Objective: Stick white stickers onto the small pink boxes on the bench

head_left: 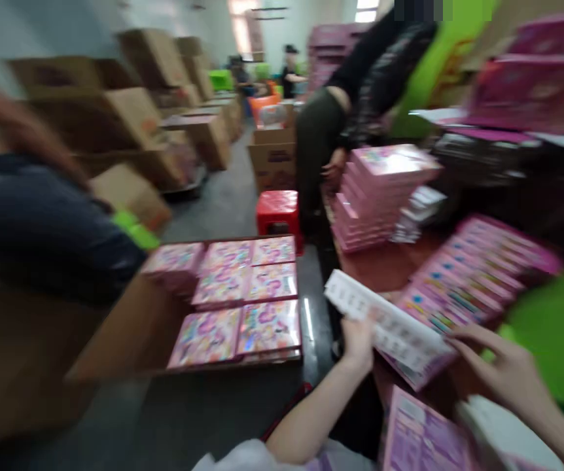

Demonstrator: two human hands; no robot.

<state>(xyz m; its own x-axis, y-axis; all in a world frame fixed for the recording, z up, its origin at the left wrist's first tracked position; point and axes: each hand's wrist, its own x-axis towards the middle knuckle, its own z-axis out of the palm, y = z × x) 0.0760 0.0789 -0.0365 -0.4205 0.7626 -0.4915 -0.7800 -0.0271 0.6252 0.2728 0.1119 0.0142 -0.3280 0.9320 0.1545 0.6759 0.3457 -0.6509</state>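
A long white printed sheet [390, 327] with rows of small blurred figures is held at a slant over the brown table. My left hand [359, 343] is closed on its left part. At the right end, my right hand [502, 366] pinches the sheet's edge between thumb and fingers. Behind it lies a row of overlapping pink packs [463, 281] with colourful contents. Under the sheet's lower edge, part of a pink piece shows. Nearer to me are a pink and purple box [424, 432] and a white stack [512, 432], partly cut off by the frame.
An open carton [120, 333] packed with pink boxes [220, 333] stands at left. Stacked pink boxes [385, 196] rise at the table's far end, by a co-worker's hand [335, 165]. A red stool [278, 212] and brown cartons [272, 160] stand beyond. Another person leans in at left.
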